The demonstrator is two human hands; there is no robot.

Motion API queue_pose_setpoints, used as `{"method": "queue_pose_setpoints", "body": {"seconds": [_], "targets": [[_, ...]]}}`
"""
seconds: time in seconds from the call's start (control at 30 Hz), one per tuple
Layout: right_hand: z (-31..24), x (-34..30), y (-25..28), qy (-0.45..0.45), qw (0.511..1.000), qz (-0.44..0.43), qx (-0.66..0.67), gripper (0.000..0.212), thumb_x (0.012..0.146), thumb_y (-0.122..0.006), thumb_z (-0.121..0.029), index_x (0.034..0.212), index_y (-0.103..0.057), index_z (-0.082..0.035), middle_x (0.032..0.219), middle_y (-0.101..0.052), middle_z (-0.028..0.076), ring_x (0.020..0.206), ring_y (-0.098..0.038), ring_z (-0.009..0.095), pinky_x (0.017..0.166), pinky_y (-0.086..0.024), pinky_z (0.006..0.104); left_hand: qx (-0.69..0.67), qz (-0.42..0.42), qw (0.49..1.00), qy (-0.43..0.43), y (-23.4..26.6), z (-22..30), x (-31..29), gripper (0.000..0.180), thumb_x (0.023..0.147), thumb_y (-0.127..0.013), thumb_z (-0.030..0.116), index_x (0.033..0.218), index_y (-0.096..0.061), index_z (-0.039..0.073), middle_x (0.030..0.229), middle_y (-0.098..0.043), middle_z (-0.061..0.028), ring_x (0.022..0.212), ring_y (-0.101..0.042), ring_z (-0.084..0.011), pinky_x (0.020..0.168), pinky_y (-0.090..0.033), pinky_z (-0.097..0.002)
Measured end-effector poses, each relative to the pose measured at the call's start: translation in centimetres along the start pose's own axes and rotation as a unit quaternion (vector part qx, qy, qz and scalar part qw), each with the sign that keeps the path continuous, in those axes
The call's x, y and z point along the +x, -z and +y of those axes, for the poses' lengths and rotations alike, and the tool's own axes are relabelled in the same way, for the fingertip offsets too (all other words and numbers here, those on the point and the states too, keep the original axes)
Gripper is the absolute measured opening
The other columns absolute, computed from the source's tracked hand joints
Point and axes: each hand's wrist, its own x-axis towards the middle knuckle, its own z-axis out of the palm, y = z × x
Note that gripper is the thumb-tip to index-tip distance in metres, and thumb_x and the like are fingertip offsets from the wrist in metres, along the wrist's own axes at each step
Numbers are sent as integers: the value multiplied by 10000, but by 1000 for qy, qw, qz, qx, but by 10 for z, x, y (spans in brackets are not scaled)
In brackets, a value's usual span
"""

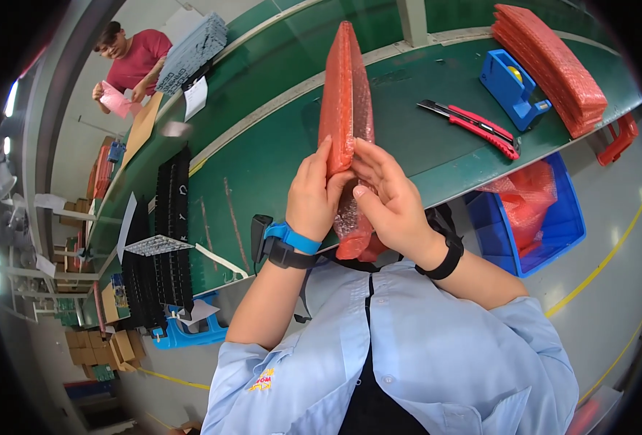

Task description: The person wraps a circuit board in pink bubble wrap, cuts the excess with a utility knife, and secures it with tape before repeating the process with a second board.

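Observation:
A flat slab in red bubble wrap [338,109] stands on its narrow edge in front of me, pointing away over the green bench. Its near end is gripped by my left hand [311,190], with the thumb pressed against the lower corner. My right hand [390,196] is on the right side of the same near end, fingers curled against the loose wrap. A clear reddish flap of bubble wrap [353,243] hangs below my hands toward my shirt. What lies inside the wrap cannot be made out.
On the green bench [408,145] lie a red utility knife [473,127], a blue tape dispenser [513,90] and a stack of red bubble-wrap bags [553,69]. A blue bin [568,210] holds red wrap. Black slotted racks [172,225] stand left. A co-worker [136,61] handles pink wrap.

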Motion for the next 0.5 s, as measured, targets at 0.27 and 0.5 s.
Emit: {"method": "queue_pose_setpoints", "body": {"seconds": [0.27,0.5], "targets": [[-4,8,-3,54,979,-26,-197,595,880,-543,23,1446,-360,1,1444,-430,159,1301,-466,260,1083,-369,370,-32,-21,999,34,9,-3,9,838,736,-807,136,1460,-389,82,1068,-649,-177,919,-654,-334,778,-557,-397],[-10,14,2,146,877,-31,-456,578,818,-608,-10,1379,-470,-37,1326,-524,164,1218,-504,357,1047,-386,429,-103,6,994,35,6,-9,8,854,702,-808,80,1455,-406,99,1011,-659,-166,873,-664,-316,748,-568,-387]]}}
